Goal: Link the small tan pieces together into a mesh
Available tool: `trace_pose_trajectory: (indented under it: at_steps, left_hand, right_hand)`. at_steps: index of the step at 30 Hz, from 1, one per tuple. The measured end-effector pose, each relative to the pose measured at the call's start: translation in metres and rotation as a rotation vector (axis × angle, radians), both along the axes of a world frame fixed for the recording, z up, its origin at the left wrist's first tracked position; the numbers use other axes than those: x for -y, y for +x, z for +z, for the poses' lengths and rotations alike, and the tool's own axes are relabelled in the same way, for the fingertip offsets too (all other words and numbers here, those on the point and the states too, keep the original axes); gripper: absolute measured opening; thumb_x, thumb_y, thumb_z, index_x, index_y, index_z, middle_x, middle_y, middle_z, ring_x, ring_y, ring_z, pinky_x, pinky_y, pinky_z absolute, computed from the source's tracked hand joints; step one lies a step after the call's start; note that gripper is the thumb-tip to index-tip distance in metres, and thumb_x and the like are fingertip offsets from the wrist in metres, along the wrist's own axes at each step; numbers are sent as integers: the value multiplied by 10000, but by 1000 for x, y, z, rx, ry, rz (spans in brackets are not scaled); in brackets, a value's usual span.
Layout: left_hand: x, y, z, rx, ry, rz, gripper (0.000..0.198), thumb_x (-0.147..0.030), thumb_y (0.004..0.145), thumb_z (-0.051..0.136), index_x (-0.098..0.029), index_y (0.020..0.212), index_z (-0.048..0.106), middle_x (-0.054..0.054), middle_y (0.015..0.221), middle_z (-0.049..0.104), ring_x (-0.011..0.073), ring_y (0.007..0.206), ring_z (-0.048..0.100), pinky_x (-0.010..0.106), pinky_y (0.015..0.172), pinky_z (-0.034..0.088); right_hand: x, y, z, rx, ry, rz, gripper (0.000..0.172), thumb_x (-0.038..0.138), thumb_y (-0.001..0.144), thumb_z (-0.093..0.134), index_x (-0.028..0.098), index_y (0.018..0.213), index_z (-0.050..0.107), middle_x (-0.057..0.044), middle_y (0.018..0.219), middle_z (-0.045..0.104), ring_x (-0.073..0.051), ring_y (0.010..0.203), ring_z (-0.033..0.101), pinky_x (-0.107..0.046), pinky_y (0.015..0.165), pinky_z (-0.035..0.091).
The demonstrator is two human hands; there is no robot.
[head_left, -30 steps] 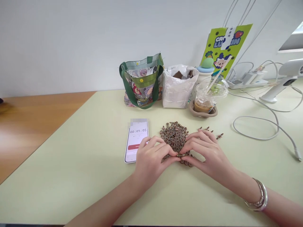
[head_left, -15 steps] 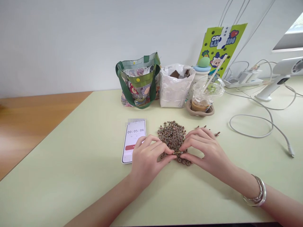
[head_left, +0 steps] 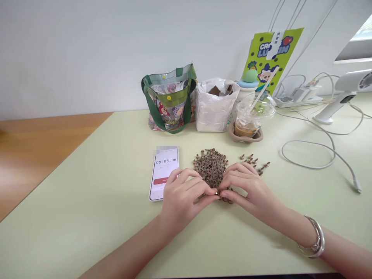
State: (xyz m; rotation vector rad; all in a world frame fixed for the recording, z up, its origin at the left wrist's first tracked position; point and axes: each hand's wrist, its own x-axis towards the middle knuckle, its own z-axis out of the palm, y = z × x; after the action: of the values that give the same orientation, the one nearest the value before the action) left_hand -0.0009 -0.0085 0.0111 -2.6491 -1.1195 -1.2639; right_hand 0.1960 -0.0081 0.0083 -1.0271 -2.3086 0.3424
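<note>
A heap of small brownish metal screws point(head_left: 210, 166) lies on the pale green table. At its front edge my left hand point(head_left: 186, 192) pinches a small brass-coloured metal piece point(head_left: 216, 192) between thumb and index finger. The fingertips of my right hand point(head_left: 250, 186) are closed on the other side of the same piece, nearly touching the left ones. Several screws point(head_left: 252, 160) lie apart from the heap, beyond my right hand. Left of the heap, partly behind my left hand, is a phone point(head_left: 162, 162) showing a timer. The fingers hide most of the pinched piece.
Along the back stand a green-handled bag point(head_left: 171, 104), a white plastic bag point(head_left: 215, 112), a lidded cup point(head_left: 247, 126) in a cardboard holder point(head_left: 232, 133), and a green paper bag point(head_left: 270, 54). White cables point(head_left: 314, 142) and a small fan point(head_left: 337, 104) are at the right.
My right hand has moved slightly left and its thumb and index finger have closed in on the piece beside my left fingertips. More of the separate screws now show.
</note>
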Motion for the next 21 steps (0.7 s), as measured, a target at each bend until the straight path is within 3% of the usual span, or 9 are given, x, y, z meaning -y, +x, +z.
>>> trace_pose_trajectory:
  at_steps: [6,21]
  left_hand:
    - [-1,1,1,5,20,47,157,-260,730,700,-220,634,582,-90,594,645,140,709,579,299,712,361]
    - [0,0,-2,14,-9,1,156,-246,743,695,-206,676,560,-93,648,659,131,730,572,287,714,356]
  right_hand:
    - [0,1,0,-34,13,-42,87,312,810,588,240,857,598,2,794,671,-189,857,557,-395,832,378]
    - [1,1,0,-57,-7,-23,73,268,827,575,237,894,573,0,835,658,-195,905,525,-387,842,359]
